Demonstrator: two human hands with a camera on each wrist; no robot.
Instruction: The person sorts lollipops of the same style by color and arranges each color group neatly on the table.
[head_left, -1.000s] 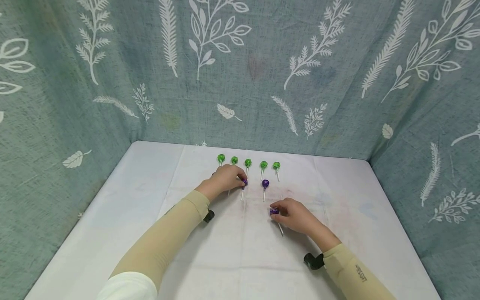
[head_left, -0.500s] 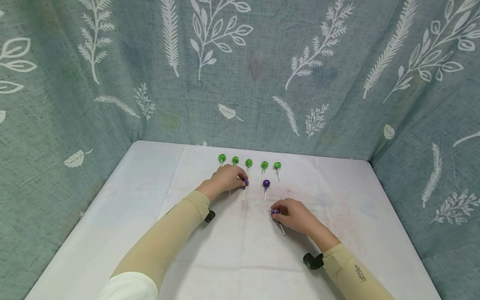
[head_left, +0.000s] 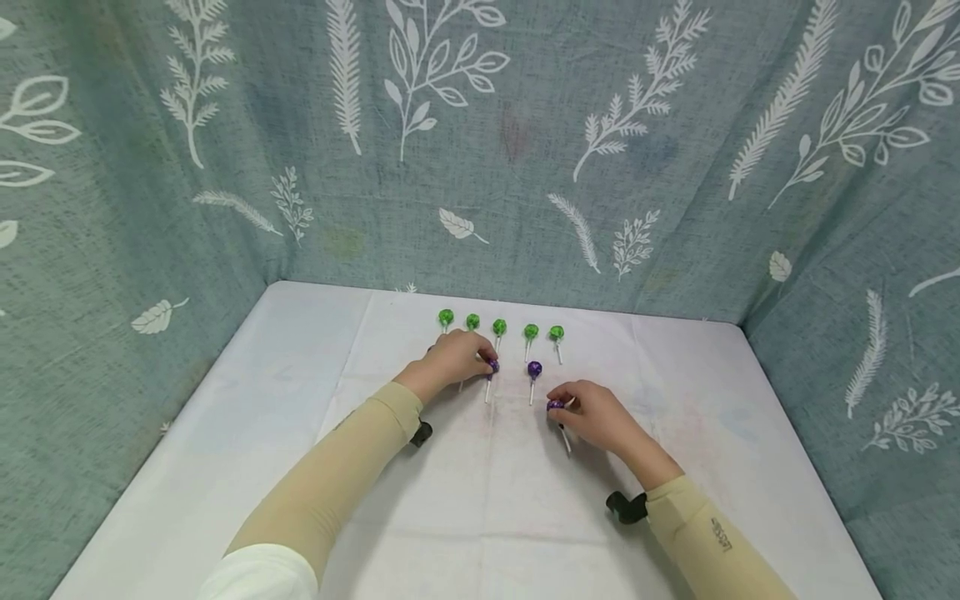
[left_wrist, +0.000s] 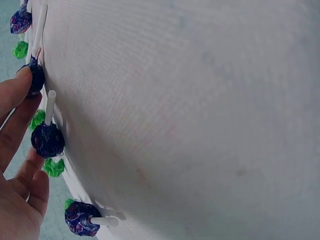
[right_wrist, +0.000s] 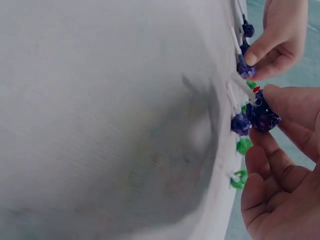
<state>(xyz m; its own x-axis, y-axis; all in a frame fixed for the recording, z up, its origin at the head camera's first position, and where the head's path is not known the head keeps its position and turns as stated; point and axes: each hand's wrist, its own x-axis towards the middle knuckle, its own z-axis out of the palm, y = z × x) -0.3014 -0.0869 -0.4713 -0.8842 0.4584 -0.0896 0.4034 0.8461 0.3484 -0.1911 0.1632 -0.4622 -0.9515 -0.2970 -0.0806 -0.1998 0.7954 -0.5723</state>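
My left hand (head_left: 453, 357) pinches the purple-wrapped head of a lollipop (head_left: 492, 367) lying on the white cloth, its white stick toward me. Thumb and a finger press that head (left_wrist: 37, 80) in the left wrist view. My right hand (head_left: 596, 414) pinches another purple lollipop (head_left: 555, 406) between thumb and fingers, its stick slanting down toward me. The right wrist view shows this lollipop (right_wrist: 262, 112) held off the cloth. Between the hands lies a purple lollipop (head_left: 534, 368). More purple lollipops (left_wrist: 48, 141) lie near my left hand, which partly hides them in the head view.
Several green lollipops (head_left: 499, 327) form a row behind the purple ones, sticks toward me. The white-covered table (head_left: 420, 517) meets a grey-green leaf-print curtain (head_left: 480, 242) at the back and sides. A black wrist camera (head_left: 626, 507) sits under my right wrist.
My right hand has moved forward, away from me, carrying its lollipop nearer the purple row. The left hand stays in place on its lollipop.
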